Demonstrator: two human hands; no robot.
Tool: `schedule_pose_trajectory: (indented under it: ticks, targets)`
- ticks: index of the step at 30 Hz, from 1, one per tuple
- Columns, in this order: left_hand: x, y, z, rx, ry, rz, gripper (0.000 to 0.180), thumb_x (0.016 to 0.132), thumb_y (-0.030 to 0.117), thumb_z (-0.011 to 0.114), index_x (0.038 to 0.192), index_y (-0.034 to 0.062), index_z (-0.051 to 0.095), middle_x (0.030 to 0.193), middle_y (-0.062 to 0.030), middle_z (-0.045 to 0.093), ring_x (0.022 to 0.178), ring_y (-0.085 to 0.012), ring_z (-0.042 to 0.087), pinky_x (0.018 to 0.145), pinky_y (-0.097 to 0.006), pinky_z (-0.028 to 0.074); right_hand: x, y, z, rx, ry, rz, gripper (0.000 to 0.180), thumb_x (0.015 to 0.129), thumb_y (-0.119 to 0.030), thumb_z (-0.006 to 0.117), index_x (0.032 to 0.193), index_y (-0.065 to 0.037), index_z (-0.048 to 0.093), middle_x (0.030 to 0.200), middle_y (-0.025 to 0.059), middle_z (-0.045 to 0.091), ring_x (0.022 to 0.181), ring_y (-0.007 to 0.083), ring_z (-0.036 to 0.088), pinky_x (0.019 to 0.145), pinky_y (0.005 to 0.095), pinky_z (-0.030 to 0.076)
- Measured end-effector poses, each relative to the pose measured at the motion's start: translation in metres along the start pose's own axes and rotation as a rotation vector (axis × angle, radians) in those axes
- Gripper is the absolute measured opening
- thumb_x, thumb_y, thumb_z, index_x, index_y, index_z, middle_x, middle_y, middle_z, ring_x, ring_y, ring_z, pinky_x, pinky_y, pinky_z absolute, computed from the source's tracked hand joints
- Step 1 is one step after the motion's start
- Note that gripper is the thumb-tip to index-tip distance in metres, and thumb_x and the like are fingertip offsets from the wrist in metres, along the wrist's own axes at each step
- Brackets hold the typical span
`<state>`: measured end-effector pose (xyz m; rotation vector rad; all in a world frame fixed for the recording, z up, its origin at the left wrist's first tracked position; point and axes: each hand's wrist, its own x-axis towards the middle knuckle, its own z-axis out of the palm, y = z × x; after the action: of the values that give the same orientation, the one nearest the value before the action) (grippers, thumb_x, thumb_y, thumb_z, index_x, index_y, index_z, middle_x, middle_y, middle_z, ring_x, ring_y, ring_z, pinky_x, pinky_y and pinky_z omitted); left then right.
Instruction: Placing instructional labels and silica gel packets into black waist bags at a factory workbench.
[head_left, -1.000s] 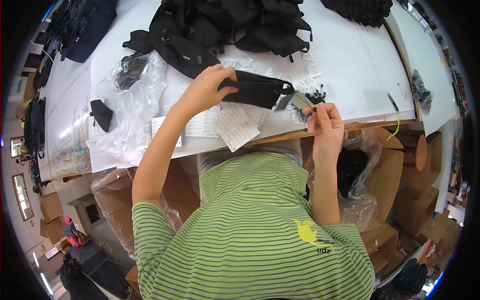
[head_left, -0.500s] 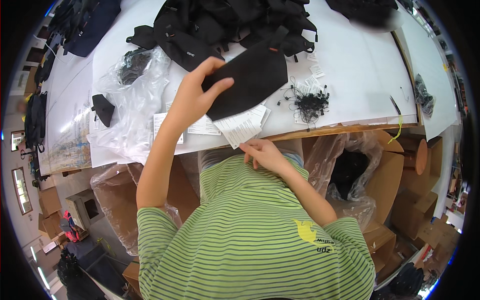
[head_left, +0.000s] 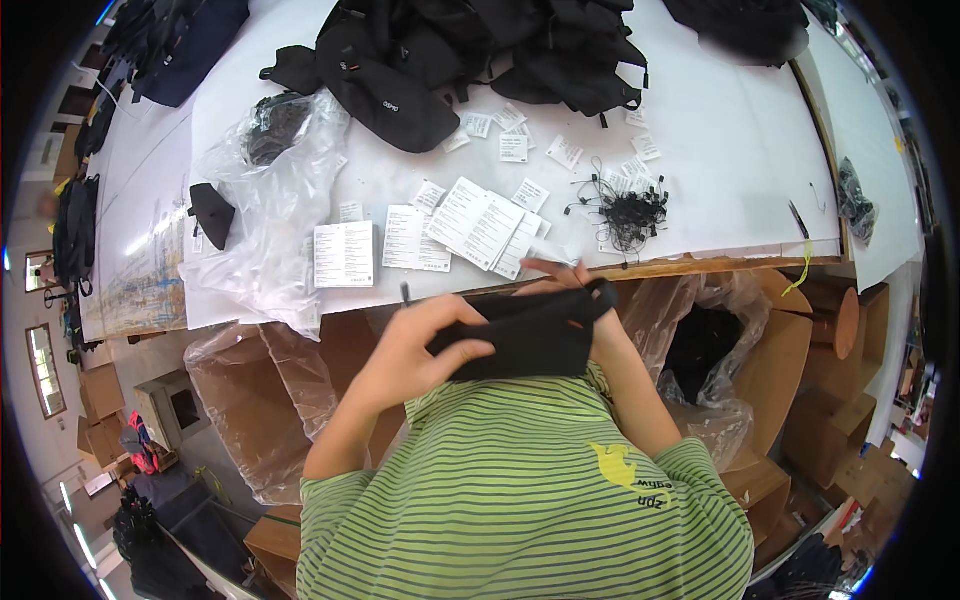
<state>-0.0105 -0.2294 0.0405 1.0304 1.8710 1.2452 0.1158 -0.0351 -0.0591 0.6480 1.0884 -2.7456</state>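
Observation:
A black fabric pouch with a small loop at its right end is held close to my shirt. My left hand is closed on its left end, thumb on the near face. Behind the pouch's right end is my right hand, partly covered by it. The right fingers pinch a blurred whitish paper label near the table edge. Just beyond, printed white cards lie overlapping, with another card to their left. Smaller white tags are scattered farther back.
A heap of black bags covers the far side of the white table. Tangled black tag strings lie to the right, a clear plastic bag to the left. Cardboard boxes stand under the table edge.
My left hand has brought the pouch down from over the table to my body, uncovering the cards and tags. My right hand has moved right and up, behind the pouch.

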Motion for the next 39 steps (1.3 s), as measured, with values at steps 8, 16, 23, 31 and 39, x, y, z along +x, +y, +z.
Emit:
schedule_pose_trajectory:
  ticks: [8, 16, 23, 31, 39]
  targets:
    - [-0.004, -0.017, 0.013, -0.293, -0.436, -0.399, 0.025, 0.085, 0.019, 0.068, 0.099, 0.0012, 0.058, 0.078, 0.0, 0.057, 0.074, -0.0061, 0.049, 0.069, -0.023, 0.041, -0.014, -0.022, -0.019, 0.582, -0.109, -0.211, 0.06, 0.096, -0.054, 0.031, 0.129, -0.006, 0.046, 0.108, 0.0143, 0.063, 0.088, 0.0223, 0.06, 0.08, 0.0345, 0.048]
    - [0.004, -0.028, 0.017, -0.141, -0.406, -0.397, 0.036, 0.089, 0.031, 0.062, 0.086, -0.0041, 0.053, 0.065, -0.0074, 0.047, 0.062, -0.0124, 0.041, 0.056, -0.029, 0.037, -0.022, -0.067, -0.02, 0.459, -0.077, -0.431, 0.035, 0.097, -0.019, 0.044, 0.126, 0.001, 0.042, 0.07, 0.0004, 0.038, 0.052, 0.0077, 0.028, 0.053, 0.0223, 0.031]
    - [0.005, -0.022, 0.024, -0.16, -0.266, -0.332, 0.034, 0.088, 0.029, 0.062, 0.094, -0.0042, 0.06, 0.068, -0.0107, 0.058, 0.061, -0.0143, 0.05, 0.059, -0.028, 0.042, -0.041, -0.082, -0.037, 0.357, 0.111, -0.549, 0.051, 0.092, -0.034, 0.052, 0.131, -0.003, 0.038, 0.096, 0.01, 0.05, 0.062, 0.0117, 0.035, 0.053, 0.0246, 0.03]
    - [0.004, -0.019, 0.034, -0.062, -0.214, -0.185, 0.028, 0.086, 0.025, 0.064, 0.089, -0.0028, 0.062, 0.07, -0.011, 0.06, 0.059, -0.0166, 0.053, 0.057, -0.028, 0.043, -0.041, -0.095, -0.035, 0.499, -0.043, -0.534, 0.066, 0.091, -0.058, 0.041, 0.132, -0.006, 0.038, 0.109, 0.0164, 0.052, 0.068, 0.021, 0.039, 0.056, 0.0273, 0.033]
    - [-0.001, -0.005, 0.037, 0.069, -0.273, -0.057, 0.026, 0.085, 0.025, 0.063, 0.088, -0.0004, 0.062, 0.075, -0.0127, 0.059, 0.068, -0.0269, 0.057, 0.06, -0.034, 0.044, -0.012, -0.078, -0.038, 0.179, 0.531, -0.745, 0.023, 0.097, -0.025, 0.05, 0.094, -0.004, 0.058, 0.075, -0.0006, 0.057, 0.057, 0.0081, 0.046, 0.051, 0.0231, 0.035]
